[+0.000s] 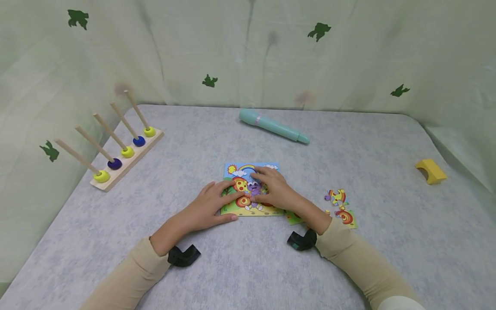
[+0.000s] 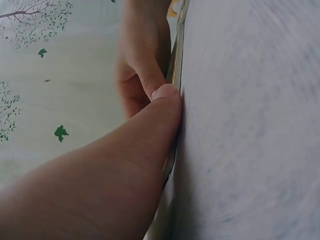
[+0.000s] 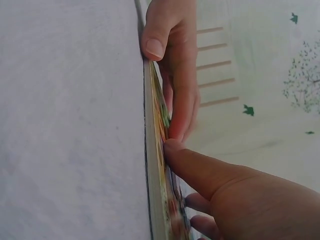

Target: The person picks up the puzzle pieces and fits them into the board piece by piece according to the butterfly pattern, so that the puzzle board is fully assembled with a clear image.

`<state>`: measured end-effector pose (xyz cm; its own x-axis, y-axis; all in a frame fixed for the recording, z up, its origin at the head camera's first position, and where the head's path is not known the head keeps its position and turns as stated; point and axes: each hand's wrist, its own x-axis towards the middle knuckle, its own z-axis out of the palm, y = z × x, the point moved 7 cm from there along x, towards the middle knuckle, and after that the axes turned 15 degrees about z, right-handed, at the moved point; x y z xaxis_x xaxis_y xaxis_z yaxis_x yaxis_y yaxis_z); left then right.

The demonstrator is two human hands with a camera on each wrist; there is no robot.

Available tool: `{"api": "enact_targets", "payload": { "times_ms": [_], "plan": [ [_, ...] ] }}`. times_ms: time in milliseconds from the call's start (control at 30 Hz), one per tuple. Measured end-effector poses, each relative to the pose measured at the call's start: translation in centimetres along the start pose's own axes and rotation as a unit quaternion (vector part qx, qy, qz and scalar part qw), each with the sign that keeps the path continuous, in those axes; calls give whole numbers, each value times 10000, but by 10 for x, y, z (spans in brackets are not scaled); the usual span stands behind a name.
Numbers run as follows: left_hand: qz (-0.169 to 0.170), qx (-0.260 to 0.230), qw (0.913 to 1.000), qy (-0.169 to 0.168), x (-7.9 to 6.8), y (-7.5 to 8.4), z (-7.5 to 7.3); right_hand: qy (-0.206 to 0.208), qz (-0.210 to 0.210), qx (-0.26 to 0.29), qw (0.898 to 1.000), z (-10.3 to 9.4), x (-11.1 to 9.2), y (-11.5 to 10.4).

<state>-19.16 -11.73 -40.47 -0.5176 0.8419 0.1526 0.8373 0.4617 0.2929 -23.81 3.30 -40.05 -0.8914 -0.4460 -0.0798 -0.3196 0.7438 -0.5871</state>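
A cartoon jigsaw puzzle (image 1: 252, 212) in a flat board lies at the middle of the table, with a sun, a rainbow and a purple bug on it. My left hand (image 1: 211, 204) lies over its left side, fingers extended onto the picture and thumb at the front edge. From the right, my right hand (image 1: 275, 189) rests spread fingers and a straight thumb on the picture. Up close in the right wrist view, the right thumb (image 3: 195, 165) touches the surface beside the left fingertips. Both palms cover parts of the puzzle.
Loose puzzle pieces (image 1: 346, 217) lie right of the board, and a green piece (image 1: 293, 218) is partly under my right wrist. A pegged rack with rings (image 1: 128, 165) stands at left, a teal microphone-shaped toy (image 1: 275, 127) behind, a yellow arch block (image 1: 432, 171) far right.
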Motion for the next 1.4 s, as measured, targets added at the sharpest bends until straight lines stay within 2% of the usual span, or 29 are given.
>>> {"api": "enact_targets", "payload": {
  "times_ms": [267,467,533,633,867,1033,1100,1233,1400],
  "plan": [
    [-23,38,10000,-48,0,1,-1,-122,145,-387,9991,2,-1,0],
    [-102,-29,9999,-93,0,0,-1,-533,356,-821,9946,8,-4,-1],
    [-101,-61,9999,-74,-1,0,-1,-670,423,-769,9939,8,-5,-1],
    [-88,-97,9999,-62,-1,0,0,-718,475,-404,9955,1,-8,-3],
    [-112,-104,9999,-51,-1,-2,1,-83,104,442,9989,-39,-24,-14],
    [-95,-116,9999,-12,-1,-3,1,479,-111,1105,9927,-74,-49,-7],
    [-79,-122,9999,17,-1,-3,2,788,-178,1158,9900,-87,-61,0],
    [-66,-126,9999,44,0,-3,2,1426,-204,928,9852,-107,-83,16],
    [-39,-131,9999,74,-1,-3,1,1828,-107,721,9804,-122,-104,41]
  ]
}}
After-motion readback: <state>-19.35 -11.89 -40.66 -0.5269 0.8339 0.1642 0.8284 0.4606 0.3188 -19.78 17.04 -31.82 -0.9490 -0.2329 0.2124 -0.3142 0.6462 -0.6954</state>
